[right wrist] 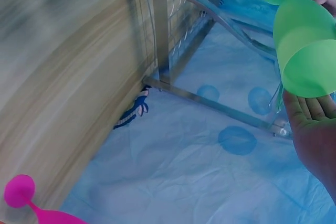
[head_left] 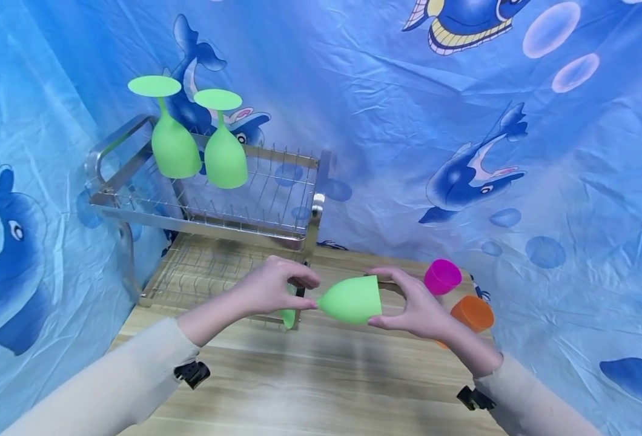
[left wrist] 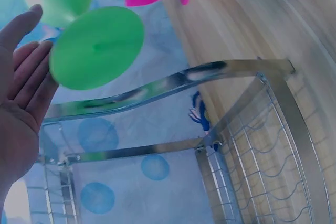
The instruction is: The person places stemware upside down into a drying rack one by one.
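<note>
A green plastic goblet [head_left: 350, 300] lies sideways in the air between my two hands, its mouth toward the right. My right hand [head_left: 416, 306] grips the bowl at the rim, thumb on the near side and fingers on the far side. At the stem end is my left hand [head_left: 272, 284], thumb and fingers spread apart, with the thumb tip close by the stem. The left wrist view shows the goblet's round foot [left wrist: 97, 48] in front of that hand's straight fingers. In the right wrist view, the goblet's open mouth [right wrist: 312, 69] rests over the right fingers.
A two-tier metal dish rack [head_left: 201, 221] stands at the left. Two green goblets [head_left: 176, 145] [head_left: 226, 156] sit upside down on its upper tier. A magenta goblet [head_left: 442, 277] and an orange goblet [head_left: 472, 313] stand at the right on the wooden table [head_left: 277, 387]. A blue printed curtain [head_left: 375, 151] hangs behind.
</note>
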Demonstrator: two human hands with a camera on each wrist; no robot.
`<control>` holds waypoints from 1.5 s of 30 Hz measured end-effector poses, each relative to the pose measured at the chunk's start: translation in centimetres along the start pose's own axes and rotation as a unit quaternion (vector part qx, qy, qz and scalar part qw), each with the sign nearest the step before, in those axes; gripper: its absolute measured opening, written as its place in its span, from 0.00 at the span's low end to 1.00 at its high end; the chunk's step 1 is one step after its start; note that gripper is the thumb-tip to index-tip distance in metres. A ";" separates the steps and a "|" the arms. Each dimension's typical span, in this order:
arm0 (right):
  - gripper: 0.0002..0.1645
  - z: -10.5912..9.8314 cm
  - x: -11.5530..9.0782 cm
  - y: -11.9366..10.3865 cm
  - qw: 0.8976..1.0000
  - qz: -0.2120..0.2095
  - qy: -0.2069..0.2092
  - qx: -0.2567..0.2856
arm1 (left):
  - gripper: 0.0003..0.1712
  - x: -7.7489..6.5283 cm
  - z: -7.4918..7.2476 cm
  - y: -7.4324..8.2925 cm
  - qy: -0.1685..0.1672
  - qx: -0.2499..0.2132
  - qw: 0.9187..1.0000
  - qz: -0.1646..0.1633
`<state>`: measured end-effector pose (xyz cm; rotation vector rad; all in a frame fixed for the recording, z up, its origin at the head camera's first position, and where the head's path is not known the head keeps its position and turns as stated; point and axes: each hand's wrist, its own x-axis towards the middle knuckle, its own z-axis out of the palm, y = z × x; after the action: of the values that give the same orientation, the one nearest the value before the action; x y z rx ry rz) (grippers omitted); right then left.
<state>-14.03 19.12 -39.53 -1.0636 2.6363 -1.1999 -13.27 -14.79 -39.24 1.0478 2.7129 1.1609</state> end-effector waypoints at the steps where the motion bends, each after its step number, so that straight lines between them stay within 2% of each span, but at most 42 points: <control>1: 0.50 0.0 -0.2 0.1 1.000 0.006 0.004 0.008 | 0.23 -0.3 -0.2 0.1 0.015 -0.005 1.000 0.000; 7: 0.48 -0.2 -1.4 1.0 0.996 0.042 0.030 0.074 | 0.24 -2.5 -0.4 0.9 0.068 -0.072 0.995 0.011; 14: 0.46 0.0 -2.5 2.0 0.992 0.054 0.043 0.109 | 0.24 -4.9 0.8 2.0 0.095 -0.110 0.989 0.042; 19: 0.44 0.3 -3.5 3.0 0.984 0.061 0.061 0.159 | 0.21 -6.1 2.8 2.3 0.087 -0.129 0.986 0.060; 23: 0.42 0.5 -4.4 3.5 0.971 0.071 0.073 0.216 | 0.19 -6.7 5.1 1.9 0.075 -0.165 0.982 0.047; 26: 0.41 0.7 -5.1 3.6 0.962 0.082 0.086 0.247 | 0.19 -6.6 6.9 1.5 0.077 -0.206 0.975 0.023; 28: 0.40 0.9 -5.4 3.6 0.955 0.087 0.096 0.268 | 0.20 -6.2 8.0 1.4 0.087 -0.242 0.966 0.005; 31: 0.39 1.2 -5.7 3.3 0.943 0.085 0.108 0.302 | 0.22 -5.4 9.4 1.4 0.105 -0.306 0.946 -0.026; 35: 0.36 1.8 -5.9 2.8 0.927 0.072 0.118 0.349 | 0.25 -3.9 10.7 1.8 0.118 -0.370 0.920 -0.047; 39: 0.34 2.5 -6.0 2.3 0.910 0.058 0.128 0.391 | 0.29 -2.2 11.1 2.1 0.132 -0.416 0.899 -0.043; 43: 0.33 3.0 -5.8 1.8 0.895 0.049 0.141 0.421 | 0.34 -0.6 11.5 1.9 0.162 -0.473 0.866 -0.027; 45: 0.33 3.2 -5.8 1.6 0.888 0.046 0.145 0.434 | 0.35 0.0 11.6 1.7 0.173 -0.493 0.852 -0.020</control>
<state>-9.54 21.31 -44.12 -0.5967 1.8362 -2.3028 -9.31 -6.52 -46.60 0.6209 1.7388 2.4751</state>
